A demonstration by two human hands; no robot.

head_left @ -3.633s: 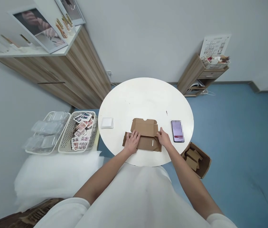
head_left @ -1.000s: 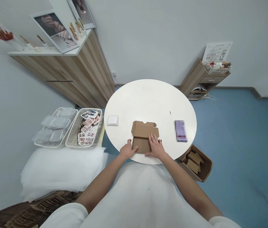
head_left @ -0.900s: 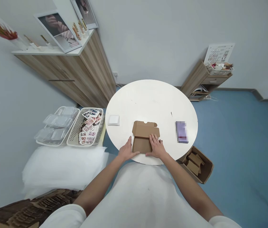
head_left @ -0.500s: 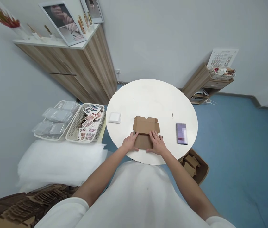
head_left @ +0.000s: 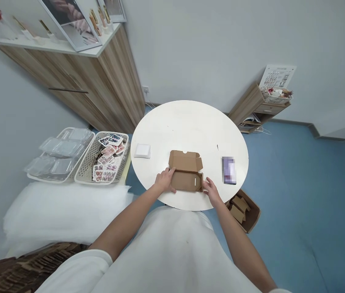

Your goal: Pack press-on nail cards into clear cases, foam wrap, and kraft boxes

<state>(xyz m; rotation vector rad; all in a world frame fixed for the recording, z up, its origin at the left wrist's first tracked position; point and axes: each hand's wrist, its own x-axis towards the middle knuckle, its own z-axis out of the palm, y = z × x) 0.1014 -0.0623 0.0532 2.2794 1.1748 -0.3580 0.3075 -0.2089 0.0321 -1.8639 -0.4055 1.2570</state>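
A small brown cardboard box (head_left: pixel 183 181) lies near the front edge of the round white table (head_left: pixel 187 122), its lid (head_left: pixel 185 161) folded back away from me. At the box's left end, my left hand (head_left: pixel 165 180) grips the side between thumb and fingers. The right end wall stands upright, and my right hand (head_left: pixel 211 190) is against its outside with fingers apart. A short white strip (head_left: pixel 195 182) shows on the box floor.
White square packets (head_left: pixel 142 150) lie at the table's left, a blurred purple package (head_left: pixel 229 170) at its right. Left of the table are a basket of printed cards (head_left: pixel 79 173), a basket of clear packs (head_left: pixel 33 176) and white sheets (head_left: pixel 68 215). A carton (head_left: pixel 253 215) stands at lower right.
The box's lid has tipped back and its inside is in view. The right end wall has come up. My right hand has moved from the box's front panel to its right end. The view has shifted slightly.
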